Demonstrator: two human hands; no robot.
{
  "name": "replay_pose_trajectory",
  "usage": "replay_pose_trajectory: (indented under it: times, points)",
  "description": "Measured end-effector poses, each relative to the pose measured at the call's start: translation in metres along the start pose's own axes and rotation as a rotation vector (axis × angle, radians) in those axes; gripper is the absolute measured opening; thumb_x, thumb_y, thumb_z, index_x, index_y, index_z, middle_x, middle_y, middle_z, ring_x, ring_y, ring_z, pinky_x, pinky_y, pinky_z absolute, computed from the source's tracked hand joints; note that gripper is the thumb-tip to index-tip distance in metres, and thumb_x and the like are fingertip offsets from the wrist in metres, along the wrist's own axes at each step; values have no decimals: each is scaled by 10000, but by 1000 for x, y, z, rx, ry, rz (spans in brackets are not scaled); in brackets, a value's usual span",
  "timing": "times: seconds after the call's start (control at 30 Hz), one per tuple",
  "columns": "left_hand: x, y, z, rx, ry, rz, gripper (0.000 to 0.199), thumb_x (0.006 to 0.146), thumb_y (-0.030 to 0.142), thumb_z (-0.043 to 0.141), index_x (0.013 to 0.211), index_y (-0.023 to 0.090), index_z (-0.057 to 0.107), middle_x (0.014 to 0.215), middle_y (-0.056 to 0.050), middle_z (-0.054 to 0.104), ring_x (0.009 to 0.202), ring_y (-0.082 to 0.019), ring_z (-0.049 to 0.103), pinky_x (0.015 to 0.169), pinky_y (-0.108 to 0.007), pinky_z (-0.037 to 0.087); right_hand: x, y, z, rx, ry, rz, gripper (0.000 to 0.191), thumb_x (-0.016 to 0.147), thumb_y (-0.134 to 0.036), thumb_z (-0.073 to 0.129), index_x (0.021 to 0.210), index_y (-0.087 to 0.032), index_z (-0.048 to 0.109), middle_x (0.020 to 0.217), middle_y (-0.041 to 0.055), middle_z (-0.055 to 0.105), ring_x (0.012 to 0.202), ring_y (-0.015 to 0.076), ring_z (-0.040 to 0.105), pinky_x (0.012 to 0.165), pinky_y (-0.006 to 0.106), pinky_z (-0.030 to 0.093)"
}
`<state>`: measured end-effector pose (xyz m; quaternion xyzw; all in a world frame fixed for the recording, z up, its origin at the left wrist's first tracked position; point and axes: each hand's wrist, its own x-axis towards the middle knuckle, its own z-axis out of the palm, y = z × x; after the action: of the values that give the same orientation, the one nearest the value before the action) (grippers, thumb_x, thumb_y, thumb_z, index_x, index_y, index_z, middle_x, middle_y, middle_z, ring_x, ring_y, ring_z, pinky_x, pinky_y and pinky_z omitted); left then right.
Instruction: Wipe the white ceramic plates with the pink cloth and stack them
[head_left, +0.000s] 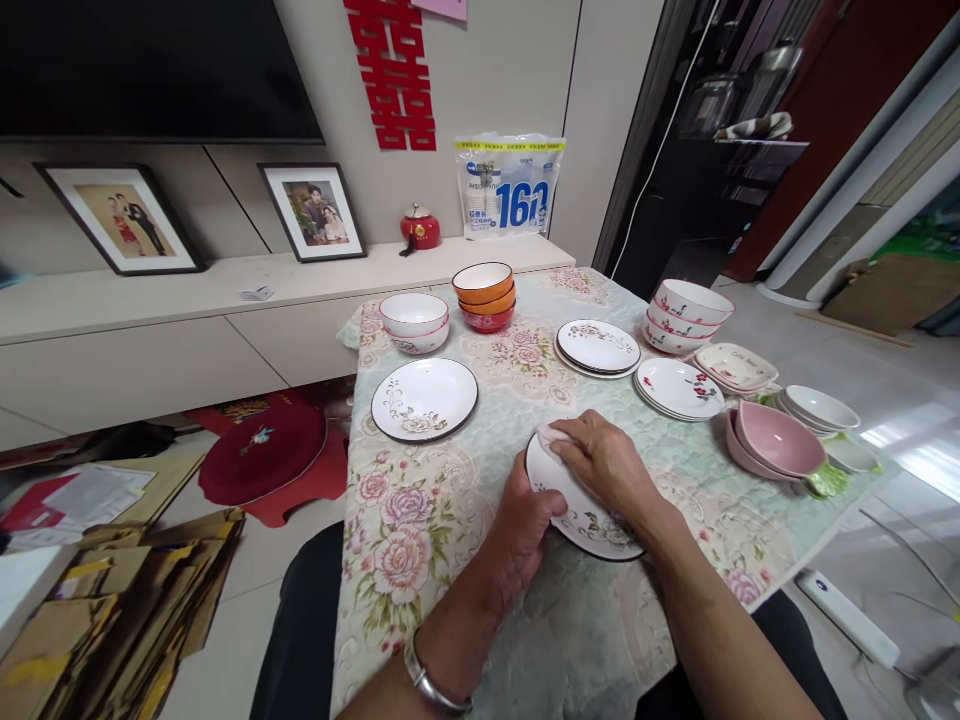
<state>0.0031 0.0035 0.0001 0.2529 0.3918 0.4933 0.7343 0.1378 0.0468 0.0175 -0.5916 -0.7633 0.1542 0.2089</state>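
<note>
A white plate with a dark rim and brown floral print (581, 510) is held tilted over the near part of the table. My left hand (525, 515) grips its left edge, thumb on the upper face. At the plate's far edge, my right hand (600, 455) presses a pale cloth or tissue (553, 436) against the surface, its fingers closed on it. Another dark-rimmed floral plate (424, 399) lies on the table to the left. Beyond the hands sits a small stack of similar plates (598, 345).
White bowls (415, 315) and orange bowls (484, 290) stand stacked at the back. On the right are flowered plates (679, 388), flowered bowls (686, 310), a square dish (736, 367), pink bowls (780, 438) and small white bowls (821, 408). A floral tablecloth (405, 540) covers the table.
</note>
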Motion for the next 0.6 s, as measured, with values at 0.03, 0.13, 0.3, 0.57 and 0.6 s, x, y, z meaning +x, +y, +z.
replay_pose_trajectory:
  times: [0.03,0.13,0.3,0.57,0.6]
  points:
    - [0,0,0,-6,-5,1,757,479,17,524,1217,187,541,846,-17,671,760,-196,611,613,-269,452,-1,-3,0,56,-30,-52,283,927,-276,538,1163,-265,693,913,38,592,855,175,596,768,274,420]
    - [-1,0,0,-24,-14,-1,756,480,15,518,1215,192,536,805,-3,652,719,-174,588,594,-257,432,-1,-7,1,157,-73,-134,282,919,-263,554,1166,-280,690,924,30,597,885,169,595,793,270,425]
    - [0,0,0,-4,22,-2,740,470,26,528,1195,175,547,830,-13,663,736,-189,597,636,-284,459,1,5,4,91,10,-21,293,933,-298,533,1181,-272,687,924,40,605,881,181,590,801,286,419]
    - [0,-1,0,2,12,1,714,469,24,521,1165,179,554,796,-1,639,691,-170,574,588,-263,429,-1,2,1,129,-46,-101,291,922,-270,549,1173,-272,696,919,31,598,874,163,598,801,268,428]
    - [0,-1,0,-5,1,2,719,468,23,518,1168,183,552,790,3,635,679,-165,570,577,-258,419,-1,1,0,164,-68,-140,295,917,-256,556,1178,-274,694,927,28,602,884,158,600,808,262,431]
